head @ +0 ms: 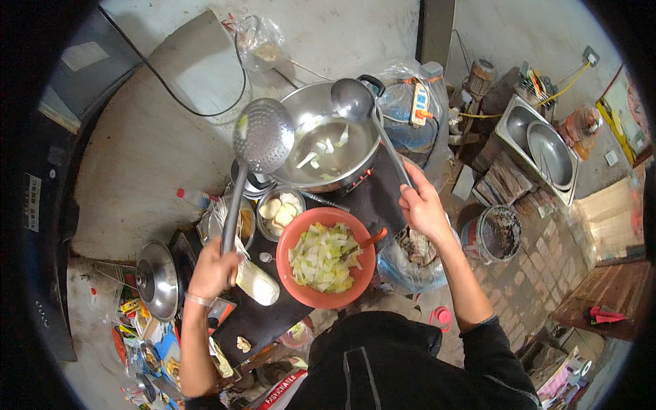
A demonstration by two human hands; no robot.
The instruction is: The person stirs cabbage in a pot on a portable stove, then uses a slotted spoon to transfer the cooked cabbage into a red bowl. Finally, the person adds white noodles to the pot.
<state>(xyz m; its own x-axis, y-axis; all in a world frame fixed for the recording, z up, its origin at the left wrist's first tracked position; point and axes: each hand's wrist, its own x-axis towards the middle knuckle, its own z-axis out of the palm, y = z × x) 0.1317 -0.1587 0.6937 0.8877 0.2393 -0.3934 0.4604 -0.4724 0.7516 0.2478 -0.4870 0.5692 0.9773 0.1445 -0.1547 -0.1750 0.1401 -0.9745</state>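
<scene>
My left hand (212,269) grips the long handle of a perforated metal skimmer (264,136), whose bowl is raised at the left rim of a steel pot (359,171). With my right hand (423,205) I hold a metal ladle (352,100) by its handle, its bowl over the pot's far right rim. A few pale pieces of cabbage (322,148) lie in the pot. Nearer to me, a pink plastic basin (283,259) holds chopped napa cabbage (325,256) and an orange-handled utensil (373,238). Left of it is a white bundle, perhaps enoki mushrooms (259,284).
A small metal bowl (300,197) of pale food pieces stands between pot and basin. A domed lid (156,279) is at the left. A power strip (419,105) hangs right of the pot; a bucket (492,233) and steel sink (512,110) are farther right.
</scene>
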